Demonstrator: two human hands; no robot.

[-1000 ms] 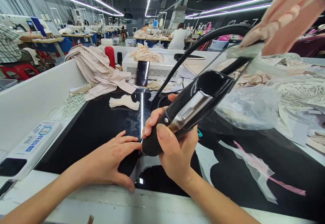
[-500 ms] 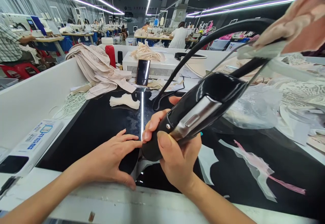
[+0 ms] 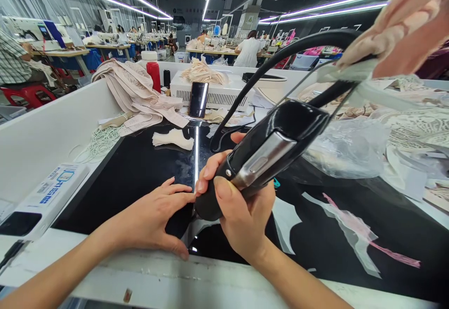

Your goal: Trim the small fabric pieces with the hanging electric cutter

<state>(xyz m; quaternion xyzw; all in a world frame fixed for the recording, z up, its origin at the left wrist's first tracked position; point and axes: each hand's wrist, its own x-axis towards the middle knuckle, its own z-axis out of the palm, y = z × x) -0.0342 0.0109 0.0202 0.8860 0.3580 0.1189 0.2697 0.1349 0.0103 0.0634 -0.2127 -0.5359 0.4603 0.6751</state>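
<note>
My right hand (image 3: 242, 215) is wrapped round the grip of a glossy black hand tool (image 3: 270, 152) with a metal strip on its side. A thick black cable (image 3: 280, 59) arcs up from the tool to the right. The tool's tip points down at a black fabric piece (image 3: 178, 225) on the shiny black tabletop (image 3: 140, 168). My left hand (image 3: 154, 220) lies flat on that fabric, fingers spread, fingertips right beside the tool's tip. The tip itself is hidden behind my fingers.
A white wall (image 3: 45, 136) borders the table on the left, with a white device (image 3: 42, 197) against it. Beige garments (image 3: 133, 89), a phone (image 3: 198, 99), a red bottle (image 3: 153, 76) and a white box (image 3: 217, 94) stand at the back. Clear plastic and lace (image 3: 386, 140) pile up right. Pale scraps (image 3: 354, 234) lie nearby.
Hands and tool stay almost in place; the tool's body tilted slightly up and back down. My left hand keeps pressing the fabric.
</note>
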